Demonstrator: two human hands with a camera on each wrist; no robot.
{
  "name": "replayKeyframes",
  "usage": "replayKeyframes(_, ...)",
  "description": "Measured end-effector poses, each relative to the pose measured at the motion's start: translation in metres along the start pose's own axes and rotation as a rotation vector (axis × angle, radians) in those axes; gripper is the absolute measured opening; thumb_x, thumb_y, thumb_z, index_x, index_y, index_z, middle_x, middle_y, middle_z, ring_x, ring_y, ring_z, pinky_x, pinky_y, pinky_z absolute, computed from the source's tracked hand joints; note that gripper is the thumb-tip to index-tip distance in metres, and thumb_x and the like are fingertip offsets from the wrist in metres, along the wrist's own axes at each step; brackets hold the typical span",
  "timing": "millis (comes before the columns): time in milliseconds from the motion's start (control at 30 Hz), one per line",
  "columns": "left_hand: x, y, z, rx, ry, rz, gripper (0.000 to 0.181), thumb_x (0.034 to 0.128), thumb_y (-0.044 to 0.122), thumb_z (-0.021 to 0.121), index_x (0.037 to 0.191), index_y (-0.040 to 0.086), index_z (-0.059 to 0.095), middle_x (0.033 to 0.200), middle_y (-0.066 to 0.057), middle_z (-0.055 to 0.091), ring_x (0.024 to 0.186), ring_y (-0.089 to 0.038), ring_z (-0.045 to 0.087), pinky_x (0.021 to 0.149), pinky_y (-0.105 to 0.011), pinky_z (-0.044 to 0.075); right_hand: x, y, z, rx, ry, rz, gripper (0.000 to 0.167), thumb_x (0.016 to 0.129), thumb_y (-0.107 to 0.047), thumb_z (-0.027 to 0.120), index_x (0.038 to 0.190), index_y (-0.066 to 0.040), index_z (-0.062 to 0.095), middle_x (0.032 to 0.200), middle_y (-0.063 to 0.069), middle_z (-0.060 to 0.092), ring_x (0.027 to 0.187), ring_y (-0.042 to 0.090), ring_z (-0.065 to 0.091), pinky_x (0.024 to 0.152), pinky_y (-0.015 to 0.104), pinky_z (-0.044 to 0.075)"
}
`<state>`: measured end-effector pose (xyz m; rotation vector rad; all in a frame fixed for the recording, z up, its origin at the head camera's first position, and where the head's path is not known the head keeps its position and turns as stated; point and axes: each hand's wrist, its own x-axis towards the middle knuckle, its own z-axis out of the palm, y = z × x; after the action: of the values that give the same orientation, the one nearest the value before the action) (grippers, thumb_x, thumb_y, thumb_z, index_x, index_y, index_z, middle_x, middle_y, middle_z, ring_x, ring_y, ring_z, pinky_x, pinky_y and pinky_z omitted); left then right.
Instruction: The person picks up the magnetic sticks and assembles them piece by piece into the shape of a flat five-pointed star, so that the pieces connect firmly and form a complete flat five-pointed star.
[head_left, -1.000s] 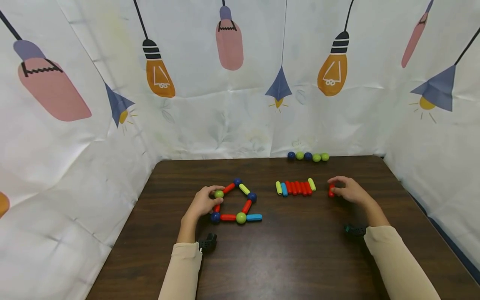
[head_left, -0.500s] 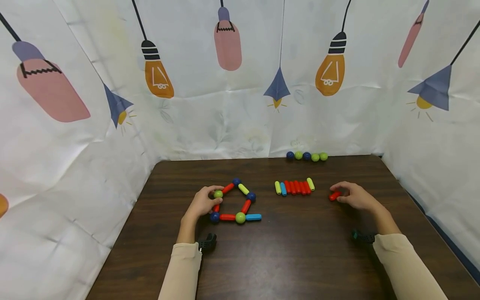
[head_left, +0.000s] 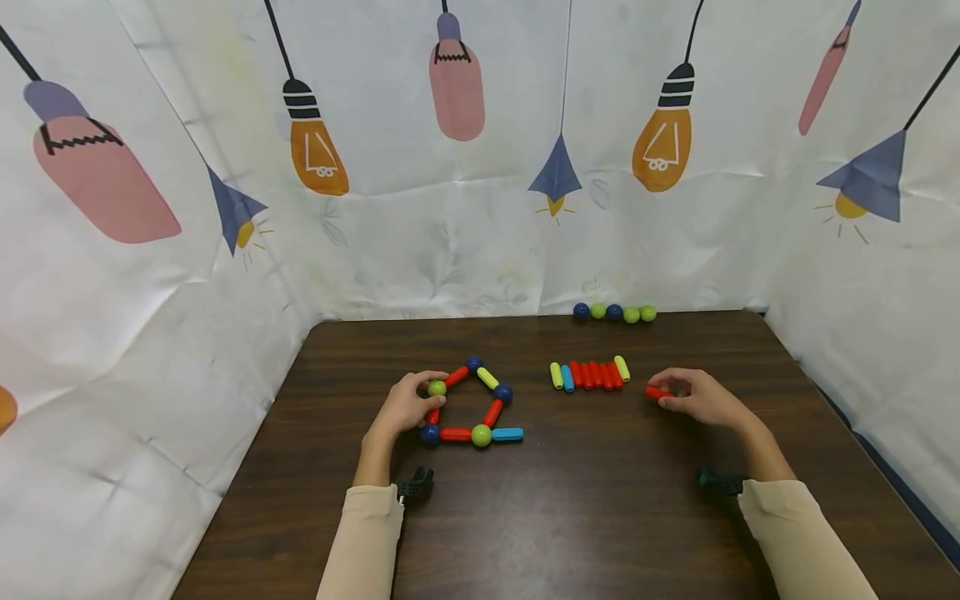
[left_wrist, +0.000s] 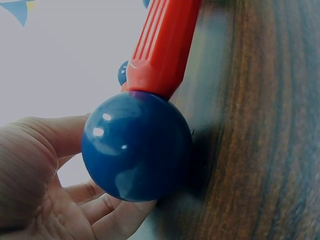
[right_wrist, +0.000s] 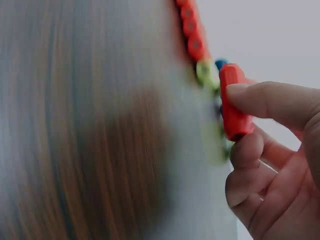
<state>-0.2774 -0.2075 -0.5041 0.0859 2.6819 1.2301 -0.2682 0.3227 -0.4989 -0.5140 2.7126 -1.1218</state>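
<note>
While the left hand point(head_left: 405, 406) rests at the ring of joined sticks and balls point(head_left: 492, 412), the right hand point(head_left: 697, 396) holds a loose red stick point(head_left: 657, 392) to the right of the row of sticks point(head_left: 596, 375). The print on the white cloth point(head_left: 480, 242) behind the table point(head_left: 585, 517) is drawings of hanging lamps and light bulbs.

Half a second ago the loose stick slanted, its left end low; now it lies more crosswise, its free end pointing left, and it has come slightly nearer the row. The left hand and the ring look the same as before.

The right thumb presses one side of the loose stick and the fingers back it from the other, a clear pinch in the right wrist view. The left thumb and fingers close round the green ball point(head_left: 437, 388) at the ring's left corner; in the left wrist view a large blue ball point(left_wrist: 137, 147) hides their tips. A red stick runs from this blue ball.

The left hand covers part of the ring's left side. A light blue stick point(head_left: 507, 434) juts right from the ring's lower green ball point(head_left: 482, 436). The row of sticks lies between the ring and the right hand, yellow at both ends. Five balls point(head_left: 614, 312), blue and green, line the table's far edge.
</note>
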Motion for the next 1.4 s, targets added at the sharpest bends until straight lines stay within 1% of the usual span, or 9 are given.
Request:
replayKeyframes(133,-0.001,0.0,-0.002,0.007,0.005,0.003,0.045,0.0962,0.016,0.072,0.139,0.025,0.064,0.132,-0.02,0.056,0.055,-0.021,0.06,0.055,-0.033,0.055,0.014,-0.02,0.023,0.064,0.001,-0.025,0.028,0.097,-0.017,0.071,0.123,-0.008,0.068,0.104,0.01,0.065,0.076,0.013,0.055,0.065,0.027,0.047)
replayKeyframes(267,-0.002,-0.002,-0.003,0.011,0.008,0.007,0.045,0.0964,0.016,0.072,0.139,0.025,0.064,0.131,-0.02,0.057,0.055,-0.021,0.06,0.055,-0.033,0.055,0.03,-0.044,0.054,0.093,-0.039,-0.059,0.025,0.097,-0.019,0.072,0.119,-0.009,0.069,0.1,0.008,0.065,0.072,0.014,0.054,0.062,0.026,0.047)
replayKeyframes(400,-0.002,-0.003,-0.003,0.01,0.01,0.008,0.045,0.0962,0.017,0.073,0.139,0.025,0.064,0.13,-0.019,0.057,0.056,-0.021,0.059,0.055,-0.033,0.055,0.045,-0.065,0.083,0.112,-0.094,-0.09,0.021,0.096,-0.019,0.073,0.116,-0.013,0.07,0.096,0.005,0.063,0.067,0.014,0.054,0.059,0.025,0.048)
replayKeyframes(567,-0.001,-0.003,-0.002,0.006,0.012,0.009,0.045,0.096,0.016,0.073,0.139,0.024,0.064,0.129,-0.019,0.057,0.055,-0.021,0.059,0.055,-0.033,0.055,0.061,-0.084,0.108,0.147,-0.122,-0.114,0.021,0.095,-0.019,0.073,0.116,-0.015,0.07,0.095,0.004,0.064,0.064,0.013,0.054,0.058,0.026,0.049)
replayKeyframes(733,-0.002,-0.002,-0.001,0.001,0.013,0.004,0.045,0.0958,0.016,0.073,0.139,0.025,0.064,0.129,-0.019,0.058,0.056,-0.021,0.059,0.055,-0.033,0.055,0.072,-0.099,0.123,0.182,-0.123,-0.086,0.021,0.095,-0.018,0.074,0.115,-0.016,0.069,0.095,0.004,0.064,0.062,0.015,0.055,0.057,0.026,0.05)
replayKeyframes(900,-0.002,-0.001,0.0,0.001,0.012,0.002,0.045,0.0957,0.015,0.073,0.139,0.024,0.064,0.13,-0.019,0.057,0.055,-0.021,0.058,0.055,-0.033,0.055,0.08,-0.107,0.135,0.201,-0.119,-0.069,0.019,0.095,-0.018,0.074,0.113,-0.014,0.069,0.095,0.005,0.064,0.062,0.015,0.055,0.057,0.027,0.051)
replayKeyframes(1100,0.0,-0.002,0.0,0.001,0.006,0.002,0.045,0.096,0.015,0.072,0.139,0.025,0.064,0.131,-0.019,0.056,0.056,-0.021,0.059,0.055,-0.033,0.055,0.087,-0.114,0.146,0.233,-0.112,-0.048,0.017,0.096,-0.016,0.072,0.112,-0.012,0.07,0.093,0.006,0.064,0.062,0.016,0.055,0.056,0.029,0.051)
replayKeyframes(1400,0.001,-0.002,0.001,0.002,0.009,0.0,0.044,0.0963,0.016,0.072,0.138,0.027,0.064,0.131,-0.019,0.056,0.055,-0.021,0.059,0.055,-0.033,0.055,0.093,-0.119,0.158,0.244,-0.063,-0.009,0.017,0.095,-0.012,0.072,0.111,-0.01,0.07,0.089,0.005,0.062,0.058,0.015,0.055,0.055,0.03,0.052)
